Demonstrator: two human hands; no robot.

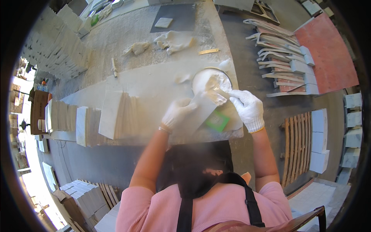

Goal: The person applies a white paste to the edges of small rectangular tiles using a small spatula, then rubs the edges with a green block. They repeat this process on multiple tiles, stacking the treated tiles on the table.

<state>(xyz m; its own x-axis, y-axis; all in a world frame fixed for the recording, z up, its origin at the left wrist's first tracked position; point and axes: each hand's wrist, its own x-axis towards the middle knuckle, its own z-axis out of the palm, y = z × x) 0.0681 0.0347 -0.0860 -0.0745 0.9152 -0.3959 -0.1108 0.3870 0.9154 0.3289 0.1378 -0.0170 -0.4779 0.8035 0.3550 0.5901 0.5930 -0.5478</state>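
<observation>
My left hand, in a white knitted glove, grips a pale rectangular stone tile by its left side, fingers closed. The tile is tilted over the near edge of the worktable. My right hand, gloved the same way, pinches a small flat spatula whose tip points left toward the tile's far corner. Just beyond both hands stands a round pan of white paste, with crumpled clear film in it. Beneath the tile's right side lies a bright green square; the tile covers part of it.
Rows of upright tiles stand left on the dusty worktable. Farther back lie crumpled gloves, a yellowish strip and a dark sheet bearing a small tile. Right of the table are stacked strips and a slatted pallet.
</observation>
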